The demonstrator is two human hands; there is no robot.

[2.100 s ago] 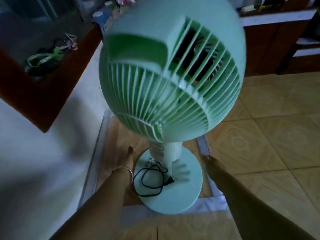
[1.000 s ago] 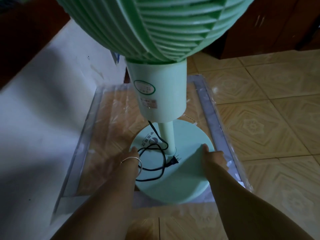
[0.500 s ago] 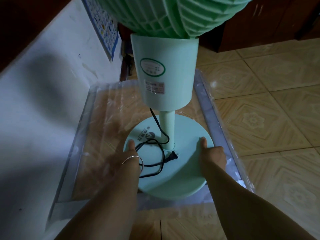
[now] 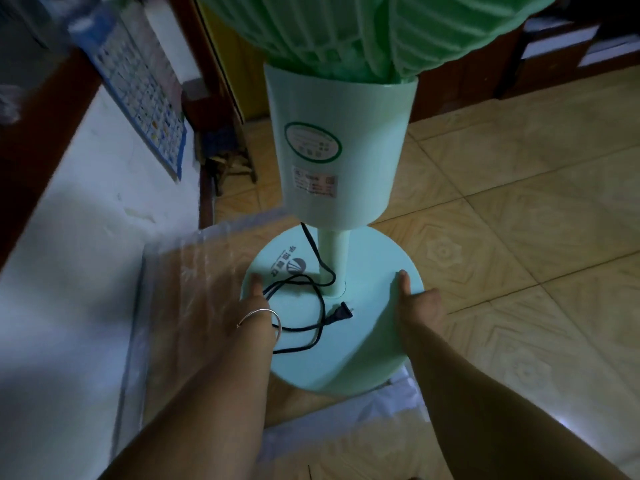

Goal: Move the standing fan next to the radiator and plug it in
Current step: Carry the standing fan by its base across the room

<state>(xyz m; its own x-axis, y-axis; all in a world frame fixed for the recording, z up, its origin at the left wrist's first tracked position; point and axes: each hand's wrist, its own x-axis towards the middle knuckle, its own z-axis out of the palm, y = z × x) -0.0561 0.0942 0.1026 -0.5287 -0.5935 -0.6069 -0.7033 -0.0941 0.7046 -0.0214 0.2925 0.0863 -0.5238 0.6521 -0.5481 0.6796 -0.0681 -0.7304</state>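
left hand (image 4: 247,308) fingers gripping fan base (image 4: 363,344) left rim | right hand (image 4: 417,303) fingers clasping right rim | mint fan (image 4: 341,147) standing upright on plastic sheet (image 4: 180,289), black cord (image 4: 311,306) lying unplugged on base

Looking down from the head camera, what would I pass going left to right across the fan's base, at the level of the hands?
White wall → clear plastic sheet → left hand → black cord → plug → right hand → tiled floor.
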